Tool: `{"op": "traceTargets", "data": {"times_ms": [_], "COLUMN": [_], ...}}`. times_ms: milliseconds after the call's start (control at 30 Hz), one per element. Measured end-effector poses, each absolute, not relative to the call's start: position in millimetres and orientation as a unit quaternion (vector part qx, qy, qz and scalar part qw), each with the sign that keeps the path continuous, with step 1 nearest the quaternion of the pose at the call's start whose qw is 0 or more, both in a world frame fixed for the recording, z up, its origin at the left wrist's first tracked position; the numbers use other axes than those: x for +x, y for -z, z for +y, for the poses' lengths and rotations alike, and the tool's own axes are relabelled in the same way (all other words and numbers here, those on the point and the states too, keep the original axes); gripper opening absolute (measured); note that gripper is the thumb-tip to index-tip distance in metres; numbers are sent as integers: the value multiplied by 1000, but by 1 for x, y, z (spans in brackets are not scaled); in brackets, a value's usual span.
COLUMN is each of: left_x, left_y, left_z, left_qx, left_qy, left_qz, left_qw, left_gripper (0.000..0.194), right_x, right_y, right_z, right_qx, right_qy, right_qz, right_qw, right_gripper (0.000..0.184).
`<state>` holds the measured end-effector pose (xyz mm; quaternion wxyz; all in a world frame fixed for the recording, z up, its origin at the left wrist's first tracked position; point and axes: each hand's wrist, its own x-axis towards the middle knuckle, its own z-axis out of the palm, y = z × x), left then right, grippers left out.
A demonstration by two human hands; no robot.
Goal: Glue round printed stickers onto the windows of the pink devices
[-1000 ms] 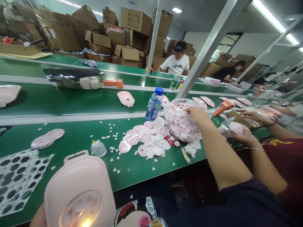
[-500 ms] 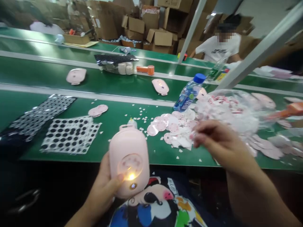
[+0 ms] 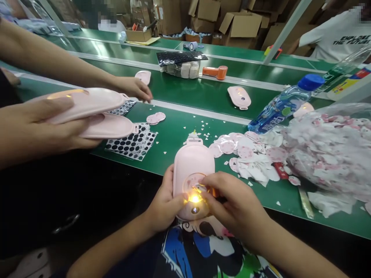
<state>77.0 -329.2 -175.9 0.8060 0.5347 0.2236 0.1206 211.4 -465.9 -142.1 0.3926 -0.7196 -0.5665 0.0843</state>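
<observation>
My left hand [image 3: 166, 202] is closed around a pale pink rounded plastic case [image 3: 194, 156] with a loop at its top, a round recess and a glowing yellow light. Over the recess, my right hand [image 3: 228, 197] pinches a small printed sticker [image 3: 198, 186], mostly covered by the fingertips. The case is tilted up above my lap, in front of the table edge. Just beyond it lie round pink-patterned discs [image 3: 227, 143] and white scraps [image 3: 257, 170].
From the left, a co-worker's hand [image 3: 55, 123] holds two pink cases [image 3: 95, 101]; another hand [image 3: 136, 88] reaches over the green conveyor. A blue-capped bottle [image 3: 284, 106] leans beside a clear bag of printed pieces [image 3: 333, 143]. Black-dotted sheets [image 3: 130, 143] lie left; another pink case [image 3: 239, 97] sits farther back.
My right hand has moved left from the disc pile onto the case's recess. The view has turned, and a co-worker's arms with two pink cases have entered from the left.
</observation>
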Motion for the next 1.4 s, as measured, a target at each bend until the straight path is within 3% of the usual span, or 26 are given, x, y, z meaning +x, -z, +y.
{"op": "traceTargets", "data": {"times_ms": [167,267,367,633,900,967,1067,1167,1267,1400], "left_x": [80,82,83,85,84,84,83,82,80,78], "left_y": [180,178,176,176,176,179,181,182,183,186], "left_z": [-329,-330,-331,-331,-331,-331,-331,-331,-330,-330], "left_qx": [525,517,517,509,535,521,496,483,481,481], "left_qy": [-127,-103,-93,-110,-116,-121,-146,-161,-167,-181], "left_qz": [218,212,205,222,217,204,189,185,186,191], "left_qw": [813,823,826,824,808,820,835,840,840,836], "left_gripper": [74,75,73,74,67,69,73,71,67,66], "right_x": [213,213,211,205,206,208,209,207,203,200], "right_y": [131,125,125,133,135,139,150,163,171,172], "right_z": [-469,-469,-466,-464,-463,-463,-465,-465,-462,-459], "right_qx": [-711,-702,-725,-739,-738,-747,-767,-756,-706,-690], "right_qy": [-101,-109,-42,41,23,20,-18,-188,-318,-328], "right_qz": [-573,-620,-622,-610,-604,-575,-498,-431,-382,-365], "right_qw": [394,331,294,284,300,335,404,455,505,532], "right_gripper": [26,23,23,16,16,24,54,82,84,85]}}
